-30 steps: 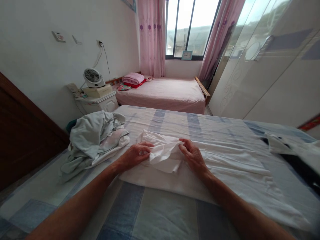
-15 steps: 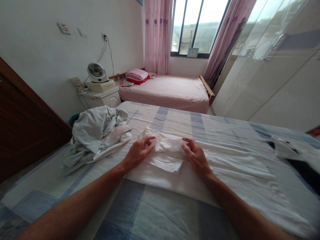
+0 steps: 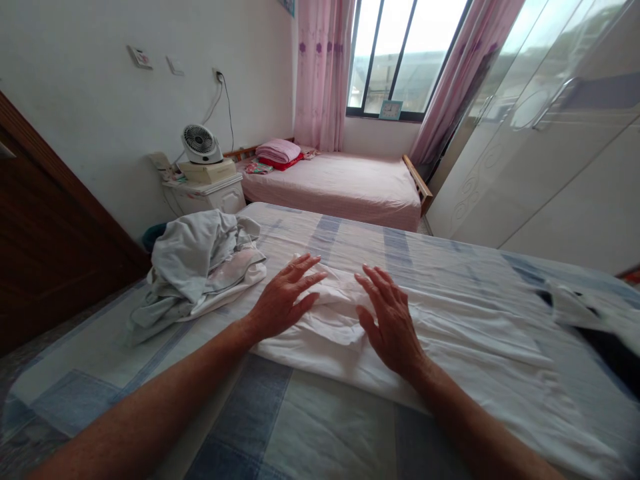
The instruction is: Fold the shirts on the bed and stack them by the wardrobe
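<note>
left hand [image 3: 287, 299]: palm down, fingers spread apart, nothing pinched, over the left part of the crumpled thin white cloth [image 3: 333, 315]. right hand [image 3: 391, 325]: same, fingers apart and nothing gripped, over the cloth's right part. can't tell if either hand touches the fabric. white cloth lies between and under the hands, small folded section in the middle, long wrinkled stretch running off to the right. it's on the bed with a blue-and-white patchwork sheet [image 3: 310, 427]. left of it, near the left hand: rumpled heap of pale grey fabric [image 3: 185, 250]. far right: black-and-white fabric bundle [image 3: 607, 340], blurred. behind: bed with a pink sheet [image 3: 345, 183], white round desk fan [image 3: 201, 143] on a cream box [image 3: 209, 172], pale blue square clock [image 3: 391, 110] at the window.
</note>
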Demonstrator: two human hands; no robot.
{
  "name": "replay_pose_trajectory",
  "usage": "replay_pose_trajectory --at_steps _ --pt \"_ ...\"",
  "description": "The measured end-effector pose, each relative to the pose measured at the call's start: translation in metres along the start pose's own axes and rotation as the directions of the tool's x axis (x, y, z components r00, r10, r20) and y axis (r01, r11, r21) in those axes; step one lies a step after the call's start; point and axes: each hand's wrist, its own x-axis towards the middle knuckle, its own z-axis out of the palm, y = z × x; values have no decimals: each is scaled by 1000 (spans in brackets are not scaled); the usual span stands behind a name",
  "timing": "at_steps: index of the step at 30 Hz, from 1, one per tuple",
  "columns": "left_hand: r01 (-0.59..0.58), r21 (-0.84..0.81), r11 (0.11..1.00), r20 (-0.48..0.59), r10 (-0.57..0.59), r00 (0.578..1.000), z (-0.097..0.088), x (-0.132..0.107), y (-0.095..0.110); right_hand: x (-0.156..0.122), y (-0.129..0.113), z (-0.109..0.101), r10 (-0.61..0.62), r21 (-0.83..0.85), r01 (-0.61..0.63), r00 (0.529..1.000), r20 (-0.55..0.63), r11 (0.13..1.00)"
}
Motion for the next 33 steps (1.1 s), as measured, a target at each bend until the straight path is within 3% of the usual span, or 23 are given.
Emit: replay_pose_trajectory --at_steps 3,6,9,14,17,21,23,27,33 --pt "-78 53 996 235 64 970 5 -5 -4 -5 0 4 -48 -42 57 979 197 997" --pt "-12 88 996 402 -24 915 10 -11 -10 -10 4 11 32 -63 -12 944 328 998" --pt "50 122 991 392 -95 915 9 -11 -13 -13 7 12 58 -68 -37 937 346 997" --pt "97 208 973 230 -145 962 4 0 -9 -11 6 7 53 -76 -31 951 303 997" --pt "110 245 963 254 -173 952 9 2 -11 -10 6 6 52 -109 -19 949 312 994" --pt "300 193 934 319 -349 881 3 7 -21 -13 10 9 84 -124 -38 913 399 992" --pt "451 124 884 248 -468 848 -8 19 -29 -14 12 11 83 -117 -38 909 408 992" --pt "682 93 726 83 -688 721 -18 50 -47 -15 14 13 85 -115 -42 913 398 992" --pt "802 -100 589 111 -794 598 9 63 -73 -16 15 14 77 -123 -31 919 386 992"
